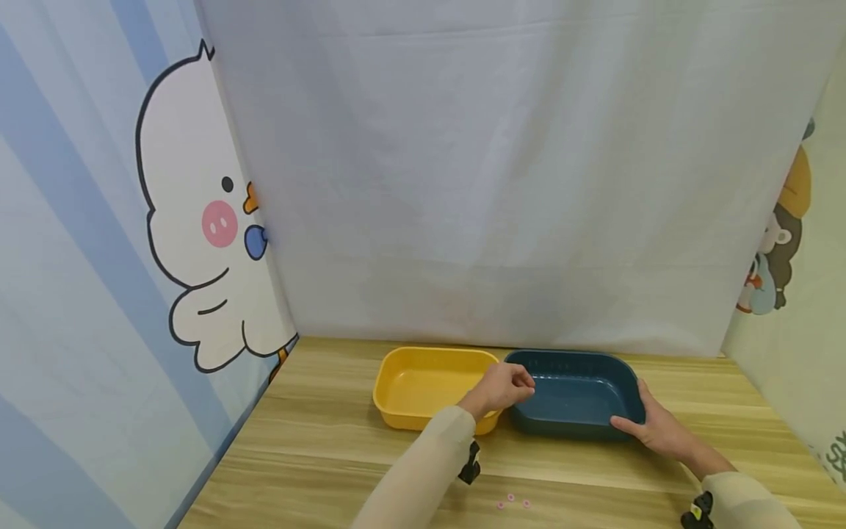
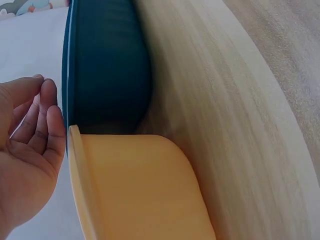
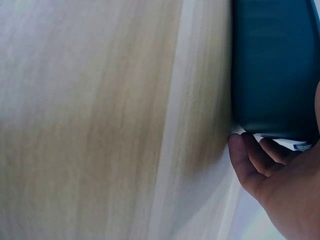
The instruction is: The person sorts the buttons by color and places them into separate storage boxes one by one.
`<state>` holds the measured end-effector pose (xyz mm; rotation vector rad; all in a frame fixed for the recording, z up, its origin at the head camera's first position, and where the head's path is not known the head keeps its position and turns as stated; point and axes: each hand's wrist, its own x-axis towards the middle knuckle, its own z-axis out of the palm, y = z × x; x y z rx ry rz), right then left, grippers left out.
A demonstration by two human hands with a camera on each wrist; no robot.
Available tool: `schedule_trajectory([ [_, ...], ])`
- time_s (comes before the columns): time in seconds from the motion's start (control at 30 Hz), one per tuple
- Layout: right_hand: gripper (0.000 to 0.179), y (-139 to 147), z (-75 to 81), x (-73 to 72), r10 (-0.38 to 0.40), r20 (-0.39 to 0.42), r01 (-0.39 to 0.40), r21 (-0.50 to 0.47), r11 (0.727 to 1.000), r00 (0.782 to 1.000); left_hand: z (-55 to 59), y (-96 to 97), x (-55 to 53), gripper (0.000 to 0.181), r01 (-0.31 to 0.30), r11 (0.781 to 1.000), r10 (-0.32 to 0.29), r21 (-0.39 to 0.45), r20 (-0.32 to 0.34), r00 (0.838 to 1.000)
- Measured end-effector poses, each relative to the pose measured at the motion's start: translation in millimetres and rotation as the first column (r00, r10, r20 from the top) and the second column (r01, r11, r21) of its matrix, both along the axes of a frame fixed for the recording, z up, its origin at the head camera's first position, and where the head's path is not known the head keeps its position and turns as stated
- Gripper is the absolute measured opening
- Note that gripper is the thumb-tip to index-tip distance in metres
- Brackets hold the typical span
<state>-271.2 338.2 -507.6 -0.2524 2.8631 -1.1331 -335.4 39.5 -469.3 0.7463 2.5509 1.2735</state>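
Note:
A yellow plastic bin (image 1: 403, 422) and a dark teal one (image 1: 562, 428) stand side by side on the wooden table. My left hand (image 1: 500, 387) is raised over where their rims meet. Its thumb and index fingertips come together in the left wrist view, and no object shows between them. With the thumb at the front and the fingers round the right end, my right hand (image 1: 661, 428) grips the teal bin's right corner. Three tiny pink rings (image 1: 511, 497) lie on the table near its front, right of the left sleeve.
Behind the bins hangs a plain pale curtain (image 1: 502, 184). A cloth with a cartoon duck (image 1: 192, 220) closes off the left side, and another printed cloth (image 1: 813, 308) the right. Bare tabletop (image 1: 317, 433) shows left of the yellow bin.

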Motion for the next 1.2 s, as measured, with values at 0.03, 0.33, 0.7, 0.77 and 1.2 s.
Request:
schedule_trajectory([
  [0.03, 0.105, -0.4, 0.4, 0.2, 0.001, -0.002, -0.001, 0.002, 1.0, 1.0, -0.7, 0.5, 0.2, 0.004, -0.005, 1.0, 0.005, 0.004, 0.0, 1.0],
  [0.33, 0.104, 0.4, -1.4, 0.8, -0.005, 0.003, 0.005, 0.002, 1.0, 1.0, 0.7, 3.8, 1.1, 0.005, -0.022, 1.0, 0.022, 0.002, 0.01, 1.0],
  [0.7, 0.105, -0.5, 1.0, 1.7, 0.001, -0.003, -0.001, 0.011, 1.0, 1.0, -1.4, 10.5, -1.4, 0.007, -0.057, 0.997, 0.057, -0.046, -0.002, 0.998],
  [0.77, 0.105, 0.0, 0.4, 1.4, 0.003, -0.007, -0.003, 0.011, 1.0, 1.0, -2.1, 11.2, -1.7, 0.006, -0.065, 0.997, 0.065, -0.044, -0.002, 0.998],
  [1.2, 0.105, 3.0, -3.7, -1.3, -0.001, -0.01, 0.001, 0.013, 1.0, 1.0, -5.4, 11.8, -1.3, 0.005, -0.104, 0.994, 0.104, -0.035, 0.005, 0.995],
])
